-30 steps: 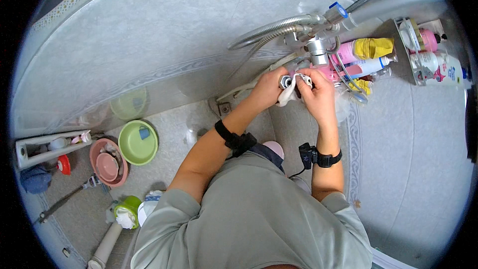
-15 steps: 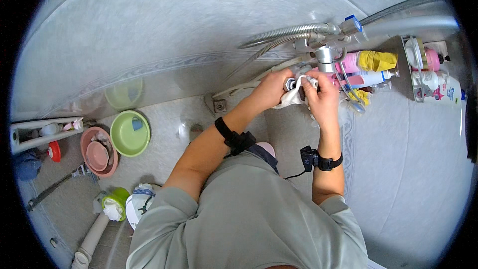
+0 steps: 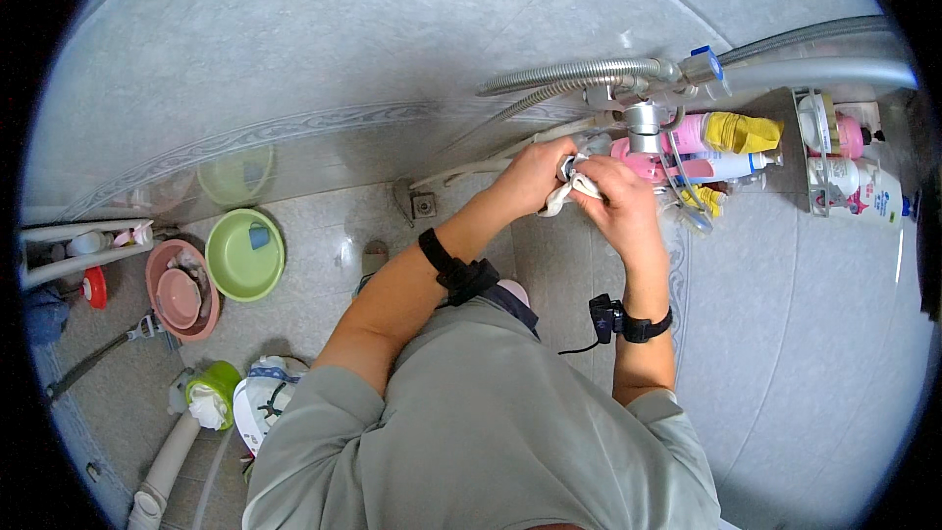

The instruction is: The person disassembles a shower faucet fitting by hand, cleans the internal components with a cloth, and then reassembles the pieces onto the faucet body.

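My left hand (image 3: 535, 177) is closed around a small shiny metal fitting (image 3: 566, 168), whose ringed end shows beside the fingers. Fingers of my right hand (image 3: 628, 204) pinch a bunched white cloth (image 3: 557, 200) against that fitting. A corner of the cloth hangs down between the two hands, and most of the fitting is hidden by fingers and cloth. Just beyond my right hand is a chrome cylinder (image 3: 644, 120) below the wall pipework. Braided metal hoses (image 3: 574, 73) and a blue-handled valve (image 3: 701, 66) sit above it.
On the right stand pink and white bottles, a yellow cloth (image 3: 743, 132) and a wire rack (image 3: 811, 159) with more bottles. A green basin (image 3: 245, 280), a pink basin (image 3: 212, 326) and a green bin (image 3: 228, 373) are on the left floor. A floor drain (image 3: 423, 204) lies near the wall.
My right hand has moved left toward my left hand and turned over the fitting. The cloth is now more bunched under its fingers. The view has shifted slightly.
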